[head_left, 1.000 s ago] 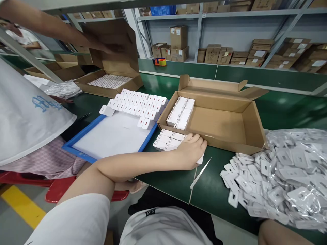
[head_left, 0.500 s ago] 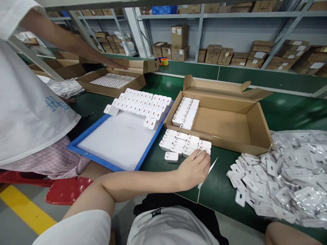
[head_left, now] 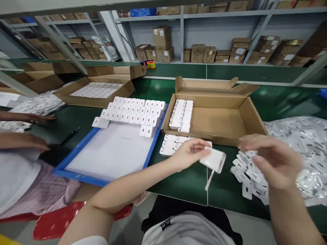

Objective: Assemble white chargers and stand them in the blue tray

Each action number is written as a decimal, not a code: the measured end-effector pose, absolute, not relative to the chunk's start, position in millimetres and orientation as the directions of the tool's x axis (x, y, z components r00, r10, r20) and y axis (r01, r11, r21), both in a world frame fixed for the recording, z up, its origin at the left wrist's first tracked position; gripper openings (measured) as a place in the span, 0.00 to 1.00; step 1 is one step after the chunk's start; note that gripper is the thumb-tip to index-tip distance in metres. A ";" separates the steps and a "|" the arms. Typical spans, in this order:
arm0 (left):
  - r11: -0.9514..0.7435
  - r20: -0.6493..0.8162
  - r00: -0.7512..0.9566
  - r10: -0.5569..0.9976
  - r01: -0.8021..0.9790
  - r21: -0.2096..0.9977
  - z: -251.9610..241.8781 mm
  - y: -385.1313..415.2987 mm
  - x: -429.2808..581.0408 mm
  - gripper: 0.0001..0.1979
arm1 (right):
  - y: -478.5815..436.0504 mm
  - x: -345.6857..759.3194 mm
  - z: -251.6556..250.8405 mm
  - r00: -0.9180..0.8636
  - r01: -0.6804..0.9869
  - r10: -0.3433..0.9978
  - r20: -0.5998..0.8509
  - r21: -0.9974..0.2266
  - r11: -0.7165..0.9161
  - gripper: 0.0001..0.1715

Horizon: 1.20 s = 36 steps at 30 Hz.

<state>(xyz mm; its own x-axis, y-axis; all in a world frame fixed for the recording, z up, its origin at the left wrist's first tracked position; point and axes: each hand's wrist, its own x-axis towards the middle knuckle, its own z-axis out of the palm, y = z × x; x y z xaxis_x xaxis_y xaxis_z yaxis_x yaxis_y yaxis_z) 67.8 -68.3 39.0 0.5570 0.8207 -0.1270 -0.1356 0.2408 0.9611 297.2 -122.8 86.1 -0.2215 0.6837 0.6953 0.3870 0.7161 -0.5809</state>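
My left hand (head_left: 189,153) grips a white charger (head_left: 214,160) between thumb and fingers, raised above the green table, its slotted end pointing right. To the right, my right hand (head_left: 277,162) is slightly blurred, thumb and fingers apart, with nothing visible in it. It hovers over a pile of flat white slotted covers (head_left: 249,174) that spills beside a clear plastic bag (head_left: 288,131). Partly behind my left hand stand rows of white chargers (head_left: 167,147) with prongs upward. A thin white tool (head_left: 209,181) lies below the held charger.
An open carton (head_left: 219,119) holds chargers along its left side. Left of it, a blue-framed white tray (head_left: 112,153) carries rows of chargers (head_left: 138,110). A co-worker's hands (head_left: 38,118) are at the far left, near a black pen (head_left: 67,135) and another filled carton (head_left: 84,99).
My left hand has lifted a charger from the rows on the table. My right hand has come into view over the covers. The co-worker's arm has drawn back from the far carton.
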 end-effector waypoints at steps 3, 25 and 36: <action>0.339 -0.181 0.539 0.823 -0.210 0.917 31.7 -59.9 66.8 0.23 | -96.4 287.5 46.8 -0.286 0.329 0.720 0.632 -0.641 0.694 0.21; 0.346 -0.068 0.736 0.673 -0.233 0.909 31.4 -85.0 54.2 0.19 | -115.2 268.2 26.5 -0.503 0.238 0.742 0.444 -0.754 0.613 0.38; 0.428 -0.160 0.707 0.689 -0.218 0.877 22.0 -89.6 53.7 0.24 | -113.8 261.8 15.5 -0.430 0.222 0.707 0.562 -0.693 0.686 0.27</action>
